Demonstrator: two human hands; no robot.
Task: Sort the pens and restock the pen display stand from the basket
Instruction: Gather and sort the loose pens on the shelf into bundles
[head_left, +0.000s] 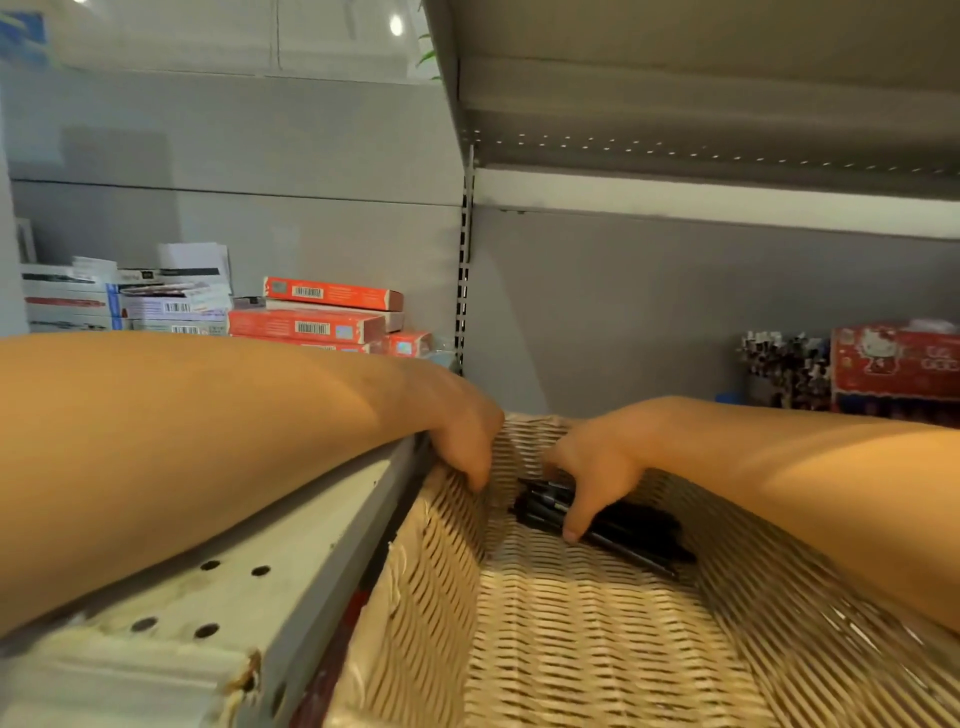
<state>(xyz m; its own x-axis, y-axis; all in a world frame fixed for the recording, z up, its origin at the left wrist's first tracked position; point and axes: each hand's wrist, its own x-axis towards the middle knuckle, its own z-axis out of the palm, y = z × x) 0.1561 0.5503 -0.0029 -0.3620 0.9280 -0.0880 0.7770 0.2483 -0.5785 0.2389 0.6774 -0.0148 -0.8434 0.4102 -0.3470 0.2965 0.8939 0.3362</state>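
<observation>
Surroundings: orange boxes (311, 325) on grey shelf (291, 571). Wicker basket (571, 623): black pens (623, 525) at far end, right hand (597, 462) clasping them; left hand (462, 431) gripping rim.

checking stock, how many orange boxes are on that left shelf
4 at least. Top orange box sits on a cream-sided one, a wide orange box below, another edge under it, a small one at right. The arm may hide more.

Stationery shop: slotted metal shelving (470, 270), barcoded boxed stock (311, 325), packed pen display (787, 371), cartoon-printed red merchandise box (893, 364).
</observation>
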